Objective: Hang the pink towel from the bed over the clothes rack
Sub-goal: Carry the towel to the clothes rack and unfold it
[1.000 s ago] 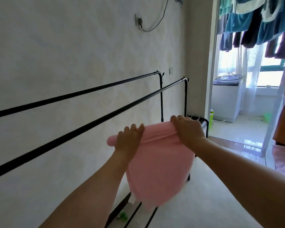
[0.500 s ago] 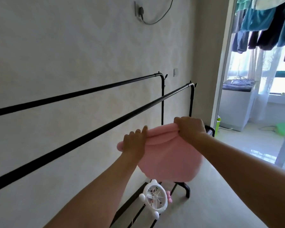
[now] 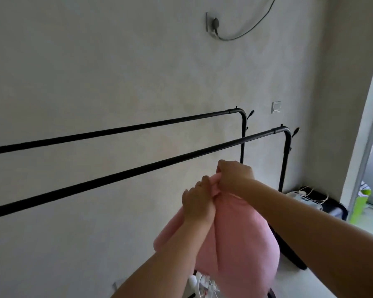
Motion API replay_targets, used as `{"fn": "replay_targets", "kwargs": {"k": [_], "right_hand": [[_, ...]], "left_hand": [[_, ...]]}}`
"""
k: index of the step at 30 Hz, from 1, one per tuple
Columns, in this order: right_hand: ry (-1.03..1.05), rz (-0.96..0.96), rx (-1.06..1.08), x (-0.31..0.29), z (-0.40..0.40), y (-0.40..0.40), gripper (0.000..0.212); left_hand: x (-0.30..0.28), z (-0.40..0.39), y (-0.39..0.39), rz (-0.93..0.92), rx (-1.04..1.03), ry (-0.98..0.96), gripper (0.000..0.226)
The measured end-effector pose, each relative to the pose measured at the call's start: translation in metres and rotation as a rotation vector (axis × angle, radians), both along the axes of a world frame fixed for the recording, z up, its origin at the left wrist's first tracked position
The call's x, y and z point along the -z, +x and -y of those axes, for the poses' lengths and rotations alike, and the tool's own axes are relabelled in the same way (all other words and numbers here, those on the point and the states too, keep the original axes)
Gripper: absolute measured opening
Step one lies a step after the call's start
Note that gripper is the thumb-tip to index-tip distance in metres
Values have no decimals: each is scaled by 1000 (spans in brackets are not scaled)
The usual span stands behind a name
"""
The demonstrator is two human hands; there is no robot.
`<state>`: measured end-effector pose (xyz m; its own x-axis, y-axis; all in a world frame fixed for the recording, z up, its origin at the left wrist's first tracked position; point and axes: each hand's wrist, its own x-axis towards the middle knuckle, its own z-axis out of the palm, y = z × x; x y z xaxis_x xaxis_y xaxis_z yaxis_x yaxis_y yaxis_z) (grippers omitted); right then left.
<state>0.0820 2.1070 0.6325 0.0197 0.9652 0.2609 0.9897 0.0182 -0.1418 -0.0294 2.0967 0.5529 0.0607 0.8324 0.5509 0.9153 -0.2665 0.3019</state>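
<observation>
The left hand [image 3: 197,204] and the right hand [image 3: 234,176] both grip the bunched top edge of the pink towel [image 3: 241,244], fingers curled into the cloth, the two hands touching each other. The towel hangs down from them in the air, just in front of and below the near bar of the black clothes rack [image 3: 138,168], not touching it. Behind stands a pale wall [image 3: 116,72] with a socket and cable [image 3: 211,24].
</observation>
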Motion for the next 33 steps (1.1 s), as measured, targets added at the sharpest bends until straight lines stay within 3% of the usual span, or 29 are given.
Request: {"fn": "replay_targets", "kwargs": {"k": [2, 5, 8, 10, 12, 14, 18, 21, 25, 28, 33], "right_hand": [[-58, -55, -79, -2, -6, 4, 27], [-192, -216, -287, -4, -14, 13, 36], [-177, -219, -471, -5, -20, 23, 43], [-184, -490, -499, -2, -22, 30, 38], [-121, -628, -420, 7, -28, 38, 31], [-166, -596, -333, 18, -27, 44, 44], [-601, -460, -383, 33, -10, 38, 76], [-683, -519, -414, 32, 0, 12, 67], [-508, -378, -383, 20, 6, -24, 32], [-227, -373, -354, 9, 6, -34, 27], [69, -436, -335, -21, 9, -55, 22]], "left_hand": [[-6, 4, 0, -27, -60, 27, 26], [-13, 11, -7, -169, -160, 43, 31], [-24, 22, -13, -237, -246, 68, 22], [-32, 31, -15, -288, -276, 143, 10], [-40, 38, -21, -309, -347, 200, 13], [-49, 43, -31, -286, -396, 222, 13], [-68, 60, -47, -219, -460, 331, 12], [-82, 70, -56, -216, -498, 402, 15], [-95, 85, -76, -272, -640, 426, 15], [-100, 94, -96, -332, -696, 485, 11], [-108, 100, -125, -541, -772, 502, 55]]}}
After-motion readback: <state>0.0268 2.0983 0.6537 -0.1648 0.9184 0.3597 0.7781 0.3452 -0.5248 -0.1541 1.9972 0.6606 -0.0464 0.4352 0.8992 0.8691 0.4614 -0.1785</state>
